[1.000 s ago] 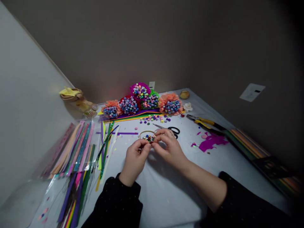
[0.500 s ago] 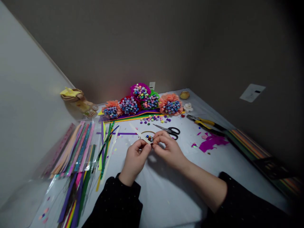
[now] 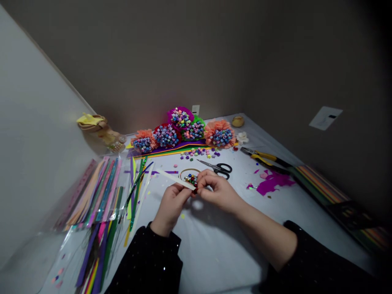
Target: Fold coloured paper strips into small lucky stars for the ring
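Observation:
A pale paper strip (image 3: 174, 177) slants from the upper left down to my fingertips. My left hand (image 3: 172, 205) pinches it near its lower right end. Close against that end, my right hand (image 3: 219, 192) has thumb and forefinger pressed together; its grip appears to be on the same strip's tip, partly hidden by the fingers. Just beyond my fingers, small shiny folded stars (image 3: 190, 178) lie inside a gold-rimmed round container (image 3: 190, 169). Black-handled scissors (image 3: 218, 167) rest on the table behind my right hand.
Star-filled paper flowers (image 3: 166, 136) line the back. Loose paper stars (image 3: 200, 153) lie before them. Paper strips in a clear bag (image 3: 102, 192) occupy the left. Yellow-handled pliers (image 3: 266, 158), a magenta scrap (image 3: 272, 182) and a pack of coloured strips (image 3: 330, 196) lie right.
Both hands have shifted slightly down, the left one also a little leftward. The strip has moved down and left with them, and more of the container and its stars now shows.

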`<state>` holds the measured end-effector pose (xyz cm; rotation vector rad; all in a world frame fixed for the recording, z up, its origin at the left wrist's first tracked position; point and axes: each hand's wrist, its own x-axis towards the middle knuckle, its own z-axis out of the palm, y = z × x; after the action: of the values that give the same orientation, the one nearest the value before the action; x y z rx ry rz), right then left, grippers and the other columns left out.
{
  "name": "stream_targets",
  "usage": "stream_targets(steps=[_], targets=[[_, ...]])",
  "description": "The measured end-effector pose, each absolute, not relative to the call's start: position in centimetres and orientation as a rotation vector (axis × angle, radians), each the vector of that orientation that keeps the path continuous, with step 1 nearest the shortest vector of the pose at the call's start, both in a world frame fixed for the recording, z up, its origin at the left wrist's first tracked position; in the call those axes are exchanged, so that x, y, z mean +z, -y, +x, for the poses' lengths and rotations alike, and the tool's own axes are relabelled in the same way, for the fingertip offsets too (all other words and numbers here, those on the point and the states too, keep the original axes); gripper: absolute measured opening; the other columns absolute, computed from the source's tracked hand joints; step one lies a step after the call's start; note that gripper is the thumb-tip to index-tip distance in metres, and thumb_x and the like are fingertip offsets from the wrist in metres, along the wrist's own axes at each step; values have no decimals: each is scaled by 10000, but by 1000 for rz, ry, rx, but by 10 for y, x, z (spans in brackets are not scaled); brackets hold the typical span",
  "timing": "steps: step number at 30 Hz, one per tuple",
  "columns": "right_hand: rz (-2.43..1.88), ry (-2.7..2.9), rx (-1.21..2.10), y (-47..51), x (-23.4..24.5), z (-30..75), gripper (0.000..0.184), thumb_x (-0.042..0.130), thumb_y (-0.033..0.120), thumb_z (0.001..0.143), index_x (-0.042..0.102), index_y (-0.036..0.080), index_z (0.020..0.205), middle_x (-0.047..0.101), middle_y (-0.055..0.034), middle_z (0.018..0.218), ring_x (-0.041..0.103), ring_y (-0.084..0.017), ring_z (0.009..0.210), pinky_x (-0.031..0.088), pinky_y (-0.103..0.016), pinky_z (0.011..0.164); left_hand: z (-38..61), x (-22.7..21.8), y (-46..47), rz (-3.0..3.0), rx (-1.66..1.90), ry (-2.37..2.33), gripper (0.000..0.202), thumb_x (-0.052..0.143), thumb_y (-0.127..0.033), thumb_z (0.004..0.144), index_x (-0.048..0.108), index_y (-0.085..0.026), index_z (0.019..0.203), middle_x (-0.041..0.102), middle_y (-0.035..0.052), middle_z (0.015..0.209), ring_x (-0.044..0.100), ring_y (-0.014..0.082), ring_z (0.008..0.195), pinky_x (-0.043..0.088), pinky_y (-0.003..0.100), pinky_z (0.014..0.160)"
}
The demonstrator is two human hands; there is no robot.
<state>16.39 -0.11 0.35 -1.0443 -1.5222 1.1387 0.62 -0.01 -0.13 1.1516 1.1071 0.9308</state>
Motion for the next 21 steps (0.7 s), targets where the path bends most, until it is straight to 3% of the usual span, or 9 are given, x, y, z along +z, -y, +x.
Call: stream_targets(steps=[8, 21], targets=[[-1027, 1601, 1116, 2, 5, 166, 119, 559, 77, 643, 573, 179, 583, 535, -21, 802, 551, -160, 830, 430, -310, 796, 3, 4, 0, 1213, 863, -1113, 174, 621, -295, 696, 616, -135, 628, 581, 11, 594, 493, 106, 563, 381, 215, 557], [-1063, 1728, 1029, -2, -5, 164, 116, 547, 103, 697, 562, 173, 607, 529, -15, 770, 537, -148, 796, 427, -292, 753, -2, 11, -2, 1801, 718, -1289, 129, 529, -209, 734, 627, -151, 673, 601, -2, 632, 521, 120, 598, 393, 210, 574]])
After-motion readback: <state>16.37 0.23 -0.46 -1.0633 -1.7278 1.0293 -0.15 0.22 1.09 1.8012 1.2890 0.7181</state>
